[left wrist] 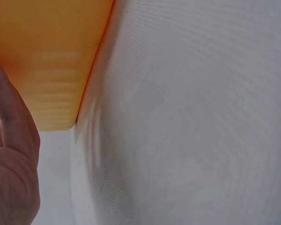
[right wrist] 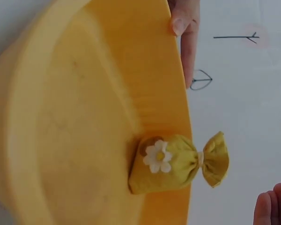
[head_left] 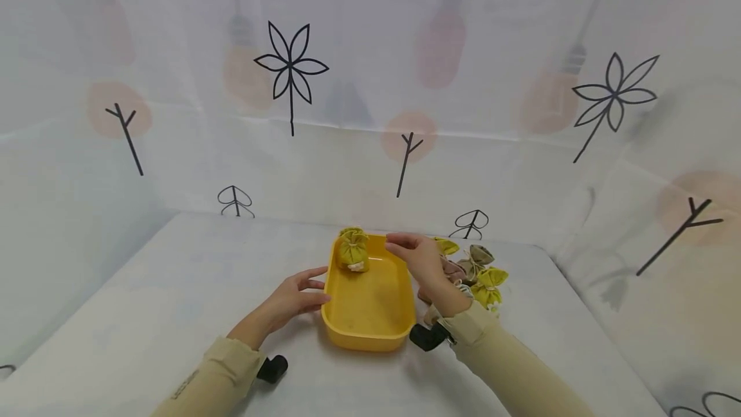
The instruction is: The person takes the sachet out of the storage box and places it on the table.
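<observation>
A yellow plastic tub (head_left: 367, 307) stands on the white-covered table. In its far left corner sits a small yellow-green drawstring pouch (head_left: 354, 253) with a tied neck and a white flower (right wrist: 157, 156) on its front. My left hand (head_left: 298, 295) rests with extended fingers against the tub's left side; the left wrist view shows those fingers (left wrist: 11, 108) along the outer wall. Above the far right part of the tub is my right hand (head_left: 419, 259), fingers pointing left, thumb beneath them, nothing visible between. Its fingertips (right wrist: 271, 206) show apart from the pouch in the right wrist view.
Several more pouches, such as a yellow-green one (head_left: 489, 283) and a grey-brown one (head_left: 477, 259), lie bunched right of the tub, partly hidden by my right forearm. Behind the table hangs a white patterned cloth (head_left: 347, 166). Black devices (head_left: 428, 336) are on both wrists.
</observation>
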Demonstrator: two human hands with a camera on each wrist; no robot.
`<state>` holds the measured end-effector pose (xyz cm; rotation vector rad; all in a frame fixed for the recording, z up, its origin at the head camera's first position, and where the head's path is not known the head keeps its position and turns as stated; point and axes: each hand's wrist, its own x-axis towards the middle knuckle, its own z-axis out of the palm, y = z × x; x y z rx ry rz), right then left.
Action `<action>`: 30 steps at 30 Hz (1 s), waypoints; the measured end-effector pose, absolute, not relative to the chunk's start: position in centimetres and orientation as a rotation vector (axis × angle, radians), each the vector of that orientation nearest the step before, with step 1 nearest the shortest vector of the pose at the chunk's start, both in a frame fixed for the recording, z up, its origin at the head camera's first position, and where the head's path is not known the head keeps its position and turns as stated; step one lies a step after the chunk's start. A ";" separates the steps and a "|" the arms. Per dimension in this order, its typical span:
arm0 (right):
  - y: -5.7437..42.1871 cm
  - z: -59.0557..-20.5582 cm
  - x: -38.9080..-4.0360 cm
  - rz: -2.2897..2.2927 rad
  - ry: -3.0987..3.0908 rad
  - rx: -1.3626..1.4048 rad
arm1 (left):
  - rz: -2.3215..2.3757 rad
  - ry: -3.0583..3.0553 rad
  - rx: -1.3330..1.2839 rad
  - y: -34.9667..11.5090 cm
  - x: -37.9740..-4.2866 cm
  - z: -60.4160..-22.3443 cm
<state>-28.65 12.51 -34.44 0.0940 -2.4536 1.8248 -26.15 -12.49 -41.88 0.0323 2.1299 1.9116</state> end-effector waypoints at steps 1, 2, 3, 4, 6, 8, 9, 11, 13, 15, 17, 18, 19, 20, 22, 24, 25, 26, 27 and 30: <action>12.3 -34.4 -28.7 1.841 -2.451 0.100 | 1.910 2.131 0.035 -12.5 -26.2 -41.9; 12.1 -34.5 -28.9 1.850 -2.449 0.110 | 1.909 2.132 0.036 -12.5 -26.2 -41.9; 11.9 -34.5 -29.0 1.865 -2.446 0.119 | 1.908 2.132 0.039 -12.5 -26.2 -41.9; 11.7 -34.5 -29.1 1.881 -2.441 0.134 | 1.906 2.133 0.042 -12.5 -26.2 -41.9; 11.3 -34.5 -29.5 1.907 -2.428 0.158 | 1.908 2.130 0.045 -12.5 -26.2 -42.0; 10.9 -34.6 -29.8 1.916 -2.419 0.196 | 1.911 2.131 0.039 -12.6 -26.1 -41.9; 10.7 -34.6 -30.0 1.924 -2.414 0.201 | 1.913 2.128 0.039 -12.6 -26.1 -41.9; 10.4 -34.6 -30.3 1.918 -2.416 0.193 | 1.916 2.124 0.038 -12.6 -26.0 -41.9; 10.1 -34.7 -30.7 1.907 -2.418 0.182 | 1.914 2.123 0.035 -12.6 -26.0 -41.8; 9.8 -34.8 -31.1 1.898 -2.420 0.154 | 1.912 2.124 0.033 -12.7 -26.0 -41.8; 9.5 -34.9 -31.6 1.892 -2.415 0.150 | 1.911 2.124 0.030 -12.7 -26.1 -41.7; 9.4 -35.0 -31.9 1.892 -2.412 0.151 | 1.911 2.124 0.029 -12.7 -26.1 -41.7; 9.3 -35.1 -32.1 1.890 -2.412 0.144 | 1.913 2.122 0.028 -12.7 -26.1 -41.7; 9.2 -35.3 -32.3 1.887 -2.410 0.143 | 1.914 2.120 0.028 -12.7 -26.1 -41.7; 9.0 -35.5 -32.8 1.882 -2.408 0.132 | 1.915 2.115 0.030 -12.7 -26.1 -41.6; 8.9 -35.8 -33.2 1.880 -2.409 0.107 | 1.916 2.111 0.032 -12.7 -26.1 -41.6; 8.8 -36.0 -33.3 1.874 -2.412 0.086 | 1.917 2.107 0.036 -12.7 -26.1 -41.6; 8.7 -36.1 -33.5 1.870 -2.414 0.070 | 1.916 2.105 0.041 -12.7 -26.1 -41.6; 8.6 -36.2 -33.6 1.866 -2.414 0.060 | 1.915 2.105 0.045 -12.7 -26.1 -41.6; 8.3 -36.6 -34.1 1.857 -2.422 0.038 | 1.919 2.104 0.052 -12.8 -26.1 -41.7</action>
